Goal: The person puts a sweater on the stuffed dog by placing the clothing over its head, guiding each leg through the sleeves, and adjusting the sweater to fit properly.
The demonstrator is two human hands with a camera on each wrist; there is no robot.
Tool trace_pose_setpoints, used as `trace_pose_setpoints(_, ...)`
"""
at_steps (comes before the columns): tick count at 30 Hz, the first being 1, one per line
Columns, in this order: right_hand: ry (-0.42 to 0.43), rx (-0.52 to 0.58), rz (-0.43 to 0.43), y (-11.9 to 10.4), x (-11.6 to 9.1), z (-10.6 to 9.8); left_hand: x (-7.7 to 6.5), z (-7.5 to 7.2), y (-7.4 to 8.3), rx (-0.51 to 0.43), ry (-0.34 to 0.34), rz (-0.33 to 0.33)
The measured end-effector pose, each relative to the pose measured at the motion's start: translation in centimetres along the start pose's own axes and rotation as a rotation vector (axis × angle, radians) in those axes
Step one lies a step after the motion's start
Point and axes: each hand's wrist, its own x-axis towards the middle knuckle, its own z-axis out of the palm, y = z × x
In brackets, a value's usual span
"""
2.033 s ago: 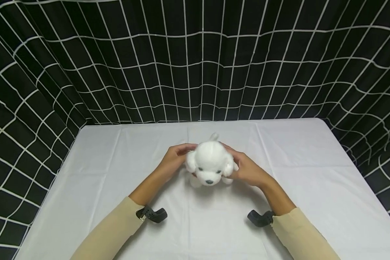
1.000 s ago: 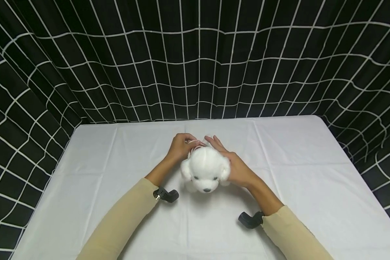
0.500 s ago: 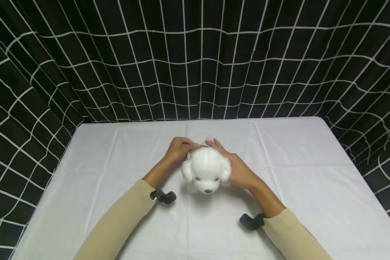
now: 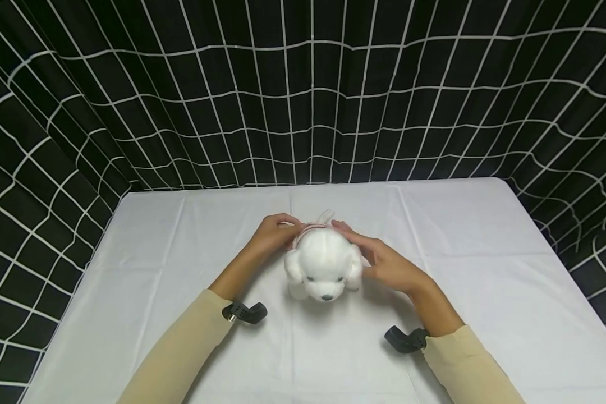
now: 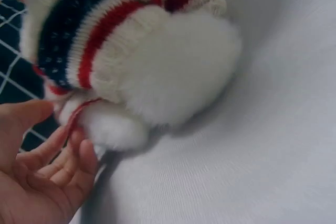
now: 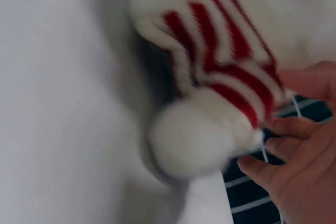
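Observation:
A white plush dog [image 4: 325, 261] stands on the white cloth, facing the camera. It wears a knitted sweater [image 6: 231, 45], red and white striped with a dark blue part, seen best from the wrists. My left hand [image 4: 275, 233] is at the dog's side; in the left wrist view its curled fingers hold the sweater's edge, where a thin red strand [image 5: 81, 108] runs. My right hand [image 4: 391, 264] lies along the dog's other side. From the right wrist, thumb and fingers are spread, their tips touching the sweater. The dog's head hides part of both contacts in the head view.
A table with a white, creased cloth [image 4: 192, 224] lies beneath. Behind it and at both sides hangs a black curtain with a white grid [image 4: 303, 101]. A dark wrist device sits on each forearm, the left one [image 4: 247, 313] and the right one [image 4: 406, 339].
Both hands first held the dog's sides; then they met over its back, and the dog came slightly nearer. Now my right hand has drawn back to the right, leaving more of the sweater visible.

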Motion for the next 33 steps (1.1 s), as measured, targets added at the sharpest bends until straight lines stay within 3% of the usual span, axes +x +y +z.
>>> trace_pose_setpoints(3, 0.161, -0.026, 0.095, 0.1, 0.2, -0.8, -1.2, -0.6, 0.0, -0.028, -0.010, -0.008)
trace_pose_setpoints(6, 0.322, -0.097, 0.254, 0.6, 1.1, -0.9, -2.1, -0.8, -0.2, -0.020, -0.014, -0.012)
trace_pose_setpoints(8, 0.357, -0.154, 0.343, 1.0, 1.8, -0.6, -2.5, -0.8, -0.2, -0.012, -0.012, 0.000)
trace_pose_setpoints(10, 0.335, -0.189, 0.378, 1.4, 2.3, -0.3, -2.6, -0.6, -0.3, -0.003, -0.001, 0.019)
trace_pose_setpoints(14, 0.310, -0.226, 0.374, 2.0, 2.9, 0.2, -2.8, -0.2, -0.4, 0.010, 0.033, 0.041)
trace_pose_setpoints(20, 0.311, -0.174, 0.378, 2.1, 3.1, 0.4, -3.2, 0.3, -0.4, 0.009, 0.052, 0.011)
trace_pose_setpoints(26, 0.317, -0.106, 0.323, 1.7, 3.4, 0.6, -3.2, 0.5, 0.0, 0.044, 0.074, 0.104)
trace_pose_setpoints(29, 0.327, -0.196, 0.277, 1.4, 3.5, 0.6, -3.3, 0.2, 0.0, 0.095, 0.091, 0.146)
trace_pose_setpoints(33, 0.334, -0.410, 0.254, 1.2, 3.4, 0.3, -3.3, -0.5, -0.3, 0.272, 0.126, 0.180)
